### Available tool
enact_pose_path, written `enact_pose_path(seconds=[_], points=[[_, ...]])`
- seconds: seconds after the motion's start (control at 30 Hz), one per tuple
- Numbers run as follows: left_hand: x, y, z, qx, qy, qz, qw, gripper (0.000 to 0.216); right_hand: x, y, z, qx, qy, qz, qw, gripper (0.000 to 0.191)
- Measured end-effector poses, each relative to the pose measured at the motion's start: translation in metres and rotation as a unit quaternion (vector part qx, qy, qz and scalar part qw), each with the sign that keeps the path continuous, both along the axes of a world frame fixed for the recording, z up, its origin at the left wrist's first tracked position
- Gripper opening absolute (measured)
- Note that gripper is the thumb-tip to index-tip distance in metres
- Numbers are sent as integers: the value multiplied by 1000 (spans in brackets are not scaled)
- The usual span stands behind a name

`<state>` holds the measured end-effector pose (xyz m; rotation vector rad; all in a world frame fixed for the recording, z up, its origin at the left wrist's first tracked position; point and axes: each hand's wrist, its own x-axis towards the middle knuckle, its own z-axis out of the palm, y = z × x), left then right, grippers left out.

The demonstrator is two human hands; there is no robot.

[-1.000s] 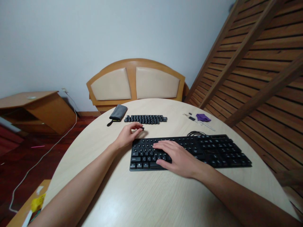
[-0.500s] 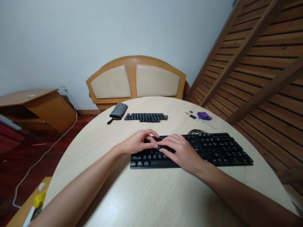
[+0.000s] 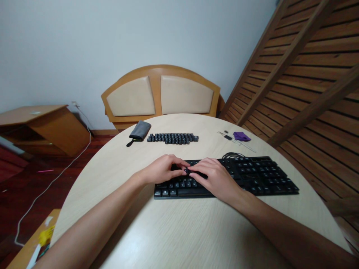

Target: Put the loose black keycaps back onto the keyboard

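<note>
At frame center, a left hand (image 3: 161, 169) tightly pinches a small black plastic keycap (image 3: 186, 171) over a long black plastic keyboard (image 3: 249, 175), the right hand (image 3: 218, 177) close beside, fingertips narrowly parted, hold unclear.

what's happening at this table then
A person has both hands over a black keyboard. The left hand pinches a small black keycap, and the fingertips of the right hand are right beside it; whether they grip it too is hard to tell. Rows of loose keycaps sit farther back on the table, between a grey pouch and a purple cloth.
</note>
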<state>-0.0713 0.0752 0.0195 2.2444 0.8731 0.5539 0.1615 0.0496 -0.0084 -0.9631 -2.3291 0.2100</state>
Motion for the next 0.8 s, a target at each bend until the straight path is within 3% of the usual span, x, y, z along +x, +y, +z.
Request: enact_pose_path(seconds=[0.4, 0.8], points=[[-6, 4, -1, -91, 1, -41, 995, 17, 0, -1, 0, 4, -18, 15, 1000, 13], [-3, 4, -2, -37, 30, -48, 998, 10, -2, -1, -1, 2, -31, 19, 999, 10]])
